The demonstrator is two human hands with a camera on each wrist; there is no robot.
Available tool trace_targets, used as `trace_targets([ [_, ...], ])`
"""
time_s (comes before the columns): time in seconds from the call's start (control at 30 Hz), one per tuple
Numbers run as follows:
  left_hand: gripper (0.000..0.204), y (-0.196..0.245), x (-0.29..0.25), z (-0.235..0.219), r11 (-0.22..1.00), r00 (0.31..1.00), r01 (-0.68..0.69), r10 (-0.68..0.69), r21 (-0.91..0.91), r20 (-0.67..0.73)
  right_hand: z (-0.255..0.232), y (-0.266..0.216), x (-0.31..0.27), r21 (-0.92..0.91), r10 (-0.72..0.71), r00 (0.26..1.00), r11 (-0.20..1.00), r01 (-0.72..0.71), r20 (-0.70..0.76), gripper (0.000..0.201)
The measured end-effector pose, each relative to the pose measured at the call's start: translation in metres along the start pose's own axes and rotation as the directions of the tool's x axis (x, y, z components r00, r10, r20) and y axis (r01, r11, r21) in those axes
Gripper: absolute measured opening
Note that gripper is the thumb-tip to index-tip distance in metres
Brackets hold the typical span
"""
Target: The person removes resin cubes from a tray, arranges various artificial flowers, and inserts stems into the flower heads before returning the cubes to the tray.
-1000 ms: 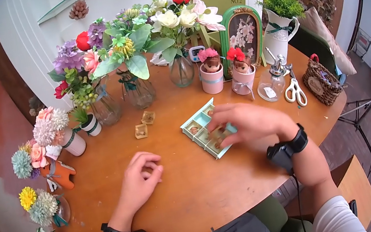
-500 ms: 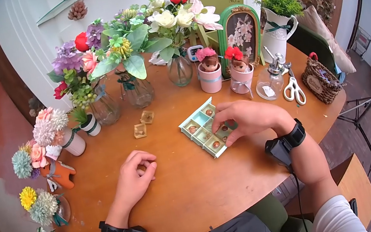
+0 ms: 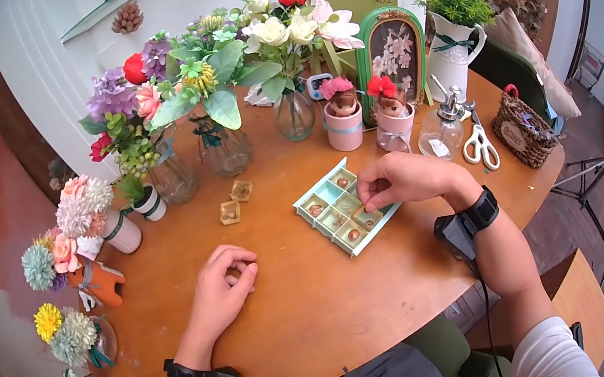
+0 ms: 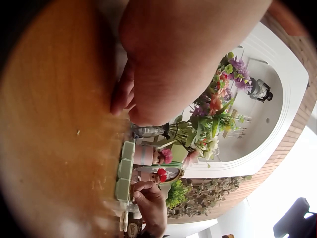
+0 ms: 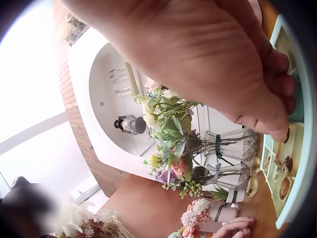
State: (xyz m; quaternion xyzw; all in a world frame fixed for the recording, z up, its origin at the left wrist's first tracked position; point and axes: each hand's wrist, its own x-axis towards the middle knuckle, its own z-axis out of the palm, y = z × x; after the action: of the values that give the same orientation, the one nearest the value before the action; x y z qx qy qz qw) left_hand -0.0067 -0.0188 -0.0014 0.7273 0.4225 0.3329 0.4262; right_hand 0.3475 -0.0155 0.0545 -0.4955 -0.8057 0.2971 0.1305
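A pale mint tray (image 3: 326, 241) with square compartments lies on the wooden table. Several small clear boxes sit in it, each with a small brown trinket (image 3: 354, 235) inside; one compartment shows a bare teal floor. My right hand (image 3: 405, 180) is over the tray's right side, thumb and fingertips together, pinching the rim of a small clear box (image 5: 292, 130) there. Its fingers partly hide that box. Loosely curled, my left hand (image 3: 221, 290) rests on the table left of the tray. Beyond it lie two more small clear boxes (image 3: 229, 212).
Glass vases (image 3: 225, 153) of flowers line the back. Two pink pots (image 3: 345, 132) with doll heads, a glass spray bottle (image 3: 441, 135), white-handled scissors (image 3: 480, 150) and a wicker basket (image 3: 522, 129) stand right of and behind the tray. Potted flowers (image 3: 118, 230) edge the left side.
My right hand has lowered a small clear box into the tray; its fingers then drew together and shifted slightly right, uncovering more compartments. The left hand has stayed nearly still.
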Motion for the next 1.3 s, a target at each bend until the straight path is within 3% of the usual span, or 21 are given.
trace_targets([
  [0.47,0.010,-0.004,0.001,0.001,0.999,1.000,-0.020,0.020,0.050,0.002,0.013,-0.009,0.003,-0.079,-0.080,0.996,0.993,0.083,0.031,0.017],
  [0.7,0.011,-0.006,0.001,0.002,0.998,0.999,-0.024,0.026,0.054,-0.021,0.015,-0.018,0.001,-0.114,-0.034,0.999,0.993,0.032,-0.024,0.016],
  [0.8,0.023,-0.015,0.007,0.006,0.996,0.995,-0.044,0.051,0.084,-0.082,0.013,-0.022,-0.001,-0.121,-0.007,0.998,0.993,0.000,-0.059,0.014],
  [0.87,0.041,-0.013,0.016,0.012,0.998,0.969,0.034,-0.023,0.043,-0.247,0.012,-0.021,0.001,-0.147,-0.023,0.999,0.989,0.016,-0.044,0.015],
  [0.93,0.048,-0.016,0.032,0.015,0.991,0.944,0.024,0.020,0.129,-0.330,0.015,-0.020,0.003,-0.168,-0.041,0.998,0.985,0.034,-0.040,0.017],
  [0.97,0.056,-0.015,0.041,0.014,0.979,0.917,0.017,0.066,0.203,-0.393,0.018,-0.020,0.001,-0.196,-0.049,0.994,0.980,0.030,-0.096,0.018],
  [1.0,0.063,-0.009,0.049,0.013,0.958,0.904,0.128,-0.006,0.257,-0.428,0.019,-0.020,0.001,-0.223,-0.054,0.987,0.975,0.019,-0.154,0.020],
  [1.03,0.063,-0.015,0.058,0.013,0.957,0.904,0.124,-0.001,0.261,-0.428,0.018,-0.019,0.001,-0.223,-0.057,0.986,0.975,0.021,-0.159,0.020],
  [1.1,0.057,-0.041,0.079,0.017,0.823,0.784,0.187,0.204,0.537,-0.586,0.019,-0.017,0.002,-0.186,-0.128,0.927,0.980,0.064,-0.353,0.023],
  [1.23,0.044,-0.039,0.094,0.013,0.831,0.841,0.123,0.203,0.542,-0.502,0.018,-0.011,0.008,-0.144,-0.123,0.876,0.988,0.063,-0.467,0.026],
  [1.3,0.032,-0.034,0.088,0.017,0.884,0.775,0.162,0.161,0.439,-0.611,0.018,-0.011,0.009,-0.122,-0.139,0.843,0.989,0.087,-0.520,0.025],
])
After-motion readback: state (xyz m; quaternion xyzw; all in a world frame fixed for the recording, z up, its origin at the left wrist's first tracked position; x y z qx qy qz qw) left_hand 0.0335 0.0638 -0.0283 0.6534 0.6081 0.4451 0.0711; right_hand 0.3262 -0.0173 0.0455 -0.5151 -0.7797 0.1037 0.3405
